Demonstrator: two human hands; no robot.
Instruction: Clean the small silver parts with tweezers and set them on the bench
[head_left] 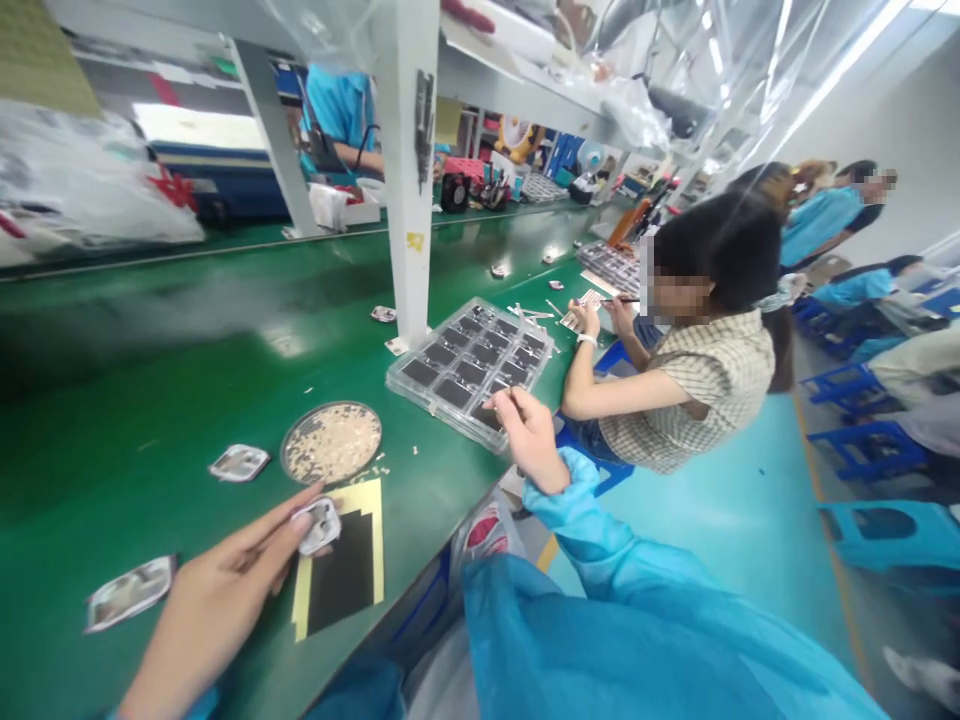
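Between the thumb and fingers of my left hand (217, 580) is a small silver-rimmed part with rounded corners (320, 527). It is held just above the black sheets with yellow borders (341, 580). My right hand (531, 432) is over the near right corner of a clear plastic tray (411, 388), its thumb and forefinger pinched together. Whatever may be between those fingertips is too small to make out. The tray's compartments hold several dark rectangular pieces (454, 388). Beyond my left hand, a round dish (283, 455) holds many small pale and dark bits (334, 440).
Similar silver-rimmed parts lie on the green bench, one at the left (133, 592) and one by the dish (238, 462). A white post (411, 180) rises behind the tray. To my right a seated co-worker (686, 370) handles a small card (585, 310).
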